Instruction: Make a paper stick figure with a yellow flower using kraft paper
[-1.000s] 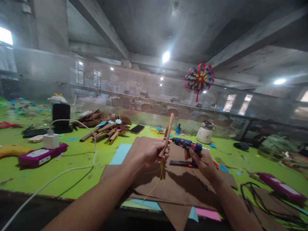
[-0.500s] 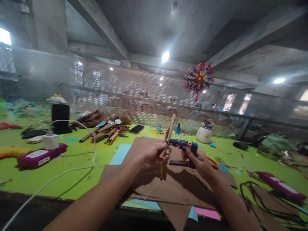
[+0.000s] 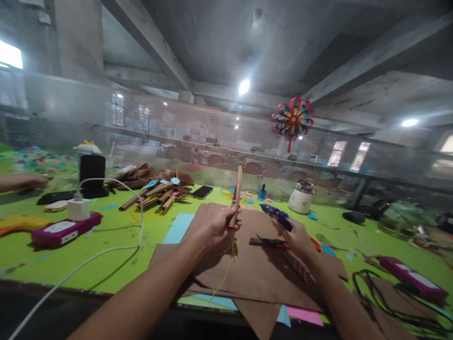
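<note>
Upright in my left hand (image 3: pixel 222 222) is a narrow folded brown paper piece (image 3: pixel 237 191), with yellow strings (image 3: pixel 231 255) hanging below it. My right hand (image 3: pixel 294 235) is wrapped round a dark blue glue gun (image 3: pixel 277 216), whose tip points left and stands apart from the paper piece. Under both hands lie brown paper sheets (image 3: pixel 247 278). Scissors (image 3: pixel 265 242) with orange-red handles rest on the sheets, partly hidden by my right hand.
Rolled brown paper pieces (image 3: pixel 164 193) and a phone (image 3: pixel 202 191) lie behind. A white jug (image 3: pixel 300 197) stands back right. Purple power strips (image 3: pixel 63 230) flank the sheets; a white cable (image 3: pixel 141 217) crosses the left. Another person's hand (image 3: pixel 33 182) is at far left.
The glue gun has moved away from the paper piece, with its tip now apart. My left hand has shifted slightly left with the piece. Another person's hand has appeared at far left.
</note>
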The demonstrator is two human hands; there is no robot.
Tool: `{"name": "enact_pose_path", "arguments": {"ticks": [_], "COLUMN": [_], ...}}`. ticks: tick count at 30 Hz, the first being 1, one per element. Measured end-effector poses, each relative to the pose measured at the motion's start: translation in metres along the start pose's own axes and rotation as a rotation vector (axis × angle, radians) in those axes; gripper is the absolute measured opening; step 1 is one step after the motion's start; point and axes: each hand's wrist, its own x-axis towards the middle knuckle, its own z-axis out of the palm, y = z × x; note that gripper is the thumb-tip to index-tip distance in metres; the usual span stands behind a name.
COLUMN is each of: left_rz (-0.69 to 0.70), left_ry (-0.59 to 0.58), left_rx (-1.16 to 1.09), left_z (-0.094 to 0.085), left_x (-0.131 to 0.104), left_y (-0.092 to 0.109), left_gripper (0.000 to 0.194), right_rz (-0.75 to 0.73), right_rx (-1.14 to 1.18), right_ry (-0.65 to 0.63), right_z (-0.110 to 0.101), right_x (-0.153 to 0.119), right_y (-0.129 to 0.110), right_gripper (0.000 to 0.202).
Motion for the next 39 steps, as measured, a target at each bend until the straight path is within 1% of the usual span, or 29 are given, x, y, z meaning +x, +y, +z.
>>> {"name": "enact_pose_path", "arguments": {"ticks": [1, 3, 5, 7, 9, 10, 11, 13, 15, 20, 22, 24, 27, 29, 32, 36, 39], "left_rz": [0.012, 0.042, 0.064, 0.070, 0.076, 0.082, 0.096, 0.131, 0.155, 0.239, 0.255, 0.249, 0.254, 0.258, 0.253, 0.253, 0.214], "left_ry": [0.002, -0.012, -0.040, -0.059, -0.072, -0.081, -0.089, -0.114, -0.148, -0.208, -0.221, -0.232, -0.241, -0.233, -0.205, -0.213, -0.205], "left_rx": [0.006, 0.037, 0.080, 0.120, 0.151, 0.168, 0.184, 0.226, 0.280, 0.482, 0.524, 0.547, 0.585, 0.617, 0.661, 0.617, 0.624], "left_z": [0.001, 0.002, 0.002, 0.002, 0.002, 0.002, 0.002, 0.003, 0.005, 0.006, 0.004, 0.002, 0.001, 0.002, 0.004, 0.004, 0.005], "left_x": [-0.001, -0.003, -0.005, -0.007, -0.007, -0.007, -0.007, -0.007, -0.008, -0.011, -0.010, -0.008, -0.006, -0.007, -0.009, -0.007, -0.006], "left_y": [0.000, 0.000, 0.000, 0.000, -0.002, -0.003, -0.005, -0.008, -0.011, -0.015, -0.017, -0.019, -0.021, -0.021, -0.020, -0.022, -0.023], "left_gripper": [0.013, 0.014, 0.016, 0.017, 0.016, 0.015, 0.015, 0.016, 0.018, 0.021, 0.023, 0.025, 0.021, 0.017, 0.014, 0.010, 0.009], "right_rz": [-0.025, -0.078, -0.097, -0.089, -0.097, -0.112, -0.127, -0.142, -0.118, 0.041, 0.106, 0.163, 0.197, 0.197, 0.192, 0.155, 0.122], "right_rx": [-0.101, -0.258, -0.350, -0.398, -0.409, -0.401, -0.381, -0.297, -0.138, 0.422, 0.591, 0.706, 0.792, 0.829, 0.866, 0.860, 0.836], "right_ry": [-0.027, -0.137, -0.281, -0.400, -0.472, -0.474, -0.453, -0.372, -0.271, -0.013, 0.044, 0.082, 0.150, 0.170, 0.169, 0.159, 0.149], "right_z": [0.001, 0.001, -0.002, -0.007, -0.013, -0.015, -0.017, -0.018, -0.014, 0.005, 0.011, 0.016, 0.021, 0.024, 0.026, 0.028, 0.029], "right_x": [0.001, -0.001, -0.007, -0.015, -0.020, -0.020, -0.019, -0.011, 0.003, 0.038, 0.044, 0.046, 0.045, 0.044, 0.042, 0.038, 0.033], "right_y": [0.002, 0.003, 0.002, 0.002, 0.001, 0.001, -0.001, -0.009, -0.021, -0.057, -0.066, -0.070, -0.070, -0.067, -0.061, -0.056, -0.056], "right_gripper": [0.032, 0.021, 0.022, 0.025, 0.028, 0.031, 0.031, 0.026, 0.024, 0.039, 0.043, 0.042, 0.040, 0.038, 0.035, 0.033, 0.032]}}
